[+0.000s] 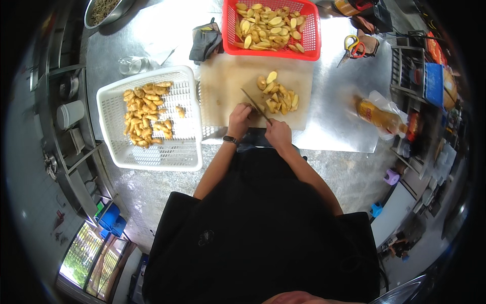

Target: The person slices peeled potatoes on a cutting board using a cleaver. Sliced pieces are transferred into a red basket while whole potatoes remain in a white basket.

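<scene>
My right hand (279, 133) grips the handle of a kitchen knife (255, 103), whose blade slants up and left over the pale cutting board (224, 79). Close against the blade, my left hand (240, 118) curls its fingertips on a piece of ginger (260, 108), mostly hidden by the fingers and knife. Cut ginger pieces (281, 98) lie heaped just beyond the knife. To the left, a white plastic basket (148, 164) holds whole ginger roots (142, 114). Behind the board, a red plastic basket (271, 55) contains many sliced ginger pieces (262, 28).
On the steel table (334, 129) are scissors (351, 49), a bottle of orange-brown liquid (379, 116), a grey work glove (205, 41) and a glass jar (133, 65). A metal bowl of dried stalks (110, 19) stands far left. Shelving (68, 133) flanks the left side.
</scene>
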{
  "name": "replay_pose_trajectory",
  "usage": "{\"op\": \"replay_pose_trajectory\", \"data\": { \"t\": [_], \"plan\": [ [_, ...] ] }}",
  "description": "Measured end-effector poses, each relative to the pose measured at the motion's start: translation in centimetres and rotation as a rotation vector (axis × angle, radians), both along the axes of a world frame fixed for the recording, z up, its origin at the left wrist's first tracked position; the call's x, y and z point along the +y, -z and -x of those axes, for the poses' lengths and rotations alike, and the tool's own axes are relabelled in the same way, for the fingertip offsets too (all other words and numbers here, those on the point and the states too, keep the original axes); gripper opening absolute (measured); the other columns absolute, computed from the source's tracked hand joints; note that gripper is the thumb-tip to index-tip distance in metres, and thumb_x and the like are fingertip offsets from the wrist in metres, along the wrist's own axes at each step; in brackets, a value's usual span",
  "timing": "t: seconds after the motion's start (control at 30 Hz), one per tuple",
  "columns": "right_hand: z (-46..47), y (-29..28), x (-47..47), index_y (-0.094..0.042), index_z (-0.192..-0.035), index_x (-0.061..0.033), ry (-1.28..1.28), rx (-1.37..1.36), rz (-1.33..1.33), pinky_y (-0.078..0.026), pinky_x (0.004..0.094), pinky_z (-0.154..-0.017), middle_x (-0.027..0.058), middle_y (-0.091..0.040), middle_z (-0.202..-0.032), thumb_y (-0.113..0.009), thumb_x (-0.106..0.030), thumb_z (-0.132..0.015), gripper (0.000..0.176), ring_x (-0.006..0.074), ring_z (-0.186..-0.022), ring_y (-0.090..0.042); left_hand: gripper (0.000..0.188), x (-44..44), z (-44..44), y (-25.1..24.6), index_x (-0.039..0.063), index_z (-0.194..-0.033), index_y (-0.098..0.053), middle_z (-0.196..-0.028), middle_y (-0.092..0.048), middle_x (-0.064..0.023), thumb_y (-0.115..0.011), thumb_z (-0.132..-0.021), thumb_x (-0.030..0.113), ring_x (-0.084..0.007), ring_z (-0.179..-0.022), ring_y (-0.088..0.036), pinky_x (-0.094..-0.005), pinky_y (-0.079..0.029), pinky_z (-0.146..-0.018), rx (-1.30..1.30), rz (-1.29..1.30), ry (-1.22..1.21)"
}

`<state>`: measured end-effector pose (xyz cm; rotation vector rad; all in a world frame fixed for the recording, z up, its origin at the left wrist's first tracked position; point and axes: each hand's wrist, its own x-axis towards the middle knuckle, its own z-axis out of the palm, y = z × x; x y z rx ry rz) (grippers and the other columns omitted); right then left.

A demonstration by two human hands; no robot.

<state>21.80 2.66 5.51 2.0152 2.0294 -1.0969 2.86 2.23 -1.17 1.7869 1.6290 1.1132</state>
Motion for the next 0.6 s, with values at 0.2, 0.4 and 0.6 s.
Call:
{"op": "replay_pose_trajectory", "data": {
  "t": [0.2,0.4,0.6],
  "plan": [
    [-0.8,-3.7,0.9,-0.076,-0.095,-0.0045,-0.07,-0.026,0.021,-0.059,0.0577,-0.078,0.0262,-0.074,-0.084,-0.065,-0.027,-0.103,0.026,0.0481,-0.083,-0.073,0.031,-0.1,0.5,0.1,0.002,-0.098,-0.074,-0.098,-0.071,-0.0121,-0.064,-0.075,-0.017,-0.0317,-0.09,-0.072,-0.0396,-0.059,-0.076,-0.047,0.017,-0.03],
    [-0.9,-5.1,-0.6,-0.077,-0.097,-0.0042,-0.069,-0.058,0.061,-0.059,0.0575,-0.078,0.0271,-0.074,-0.083,-0.066,-0.026,-0.103,0.025,0.0486,-0.082,-0.073,0.04,-0.9,0.7,0.2,0.001,-0.104,-0.074,-0.103,-0.071,-0.0132,-0.062,-0.071,-0.018,-0.0332,-0.093,-0.07,-0.0405,-0.059,-0.075,-0.149,0.115,-0.023],
    [1.2,0.3,0.0,-0.078,-0.099,-0.0031,-0.049,-0.017,-0.026,-0.058,0.0578,-0.078,0.0276,-0.074,-0.084,-0.068,-0.029,-0.102,0.028,0.0503,-0.084,-0.072,0.033,-0.4,0.1,1.0,0.001,-0.101,-0.074,-0.101,-0.073,-0.0123,-0.065,-0.074,-0.016,-0.0329,-0.095,-0.072,-0.0398,-0.06,-0.08,-0.04,-0.021,-0.06]
  ]
}}
